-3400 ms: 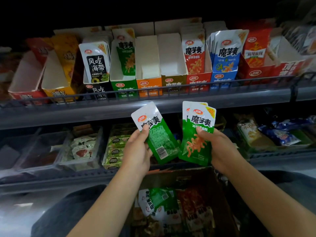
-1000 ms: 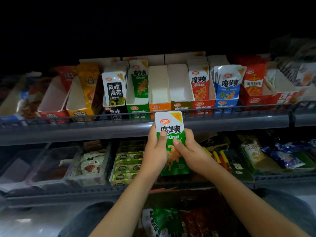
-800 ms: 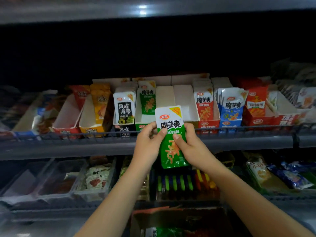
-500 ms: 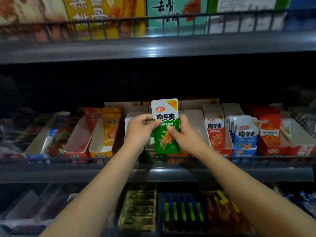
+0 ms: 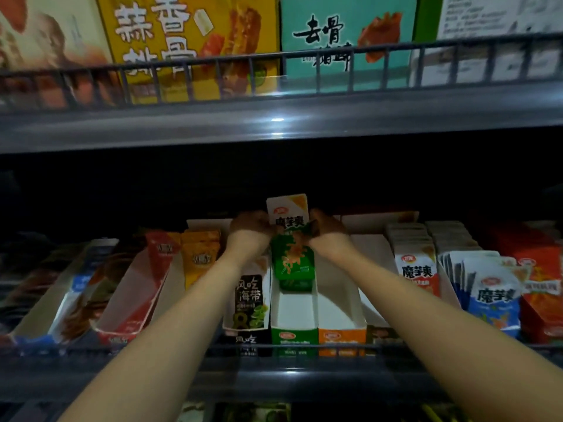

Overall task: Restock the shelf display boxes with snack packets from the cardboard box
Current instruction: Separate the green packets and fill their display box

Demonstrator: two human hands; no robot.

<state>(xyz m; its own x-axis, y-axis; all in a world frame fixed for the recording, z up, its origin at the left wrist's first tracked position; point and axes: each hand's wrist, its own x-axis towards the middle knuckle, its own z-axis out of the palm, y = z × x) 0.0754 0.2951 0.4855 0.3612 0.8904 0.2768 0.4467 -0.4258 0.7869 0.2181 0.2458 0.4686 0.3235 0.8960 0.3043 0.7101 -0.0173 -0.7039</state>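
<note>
Green and white, the snack packets (image 5: pixel 292 239) are held upright as a small stack over the rear of the green display box (image 5: pixel 293 318), bottom edges just above or at a packet already seated there; contact cannot be told. The stack is pinched from both sides: the left hand (image 5: pixel 250 228) is curled on its left edge, the right hand (image 5: pixel 325 226) on its right edge, both deep in shadow. White card walls of the green display box are seen open toward the front, with bare floor left in front of the stack. Just right of that box, the orange display box (image 5: pixel 340 324) is shown with its white interior bare. Just left of it, the black seaweed packet (image 5: pixel 250 300) is stood at the front of its own box. Along the front of the green display box, the wire rail (image 5: pixel 182 350) is run across, and overhead the upper shelf edge (image 5: pixel 274 129) is set well above the stack. White top, orange corner and dark lettering are shown on the front packet.
</note>
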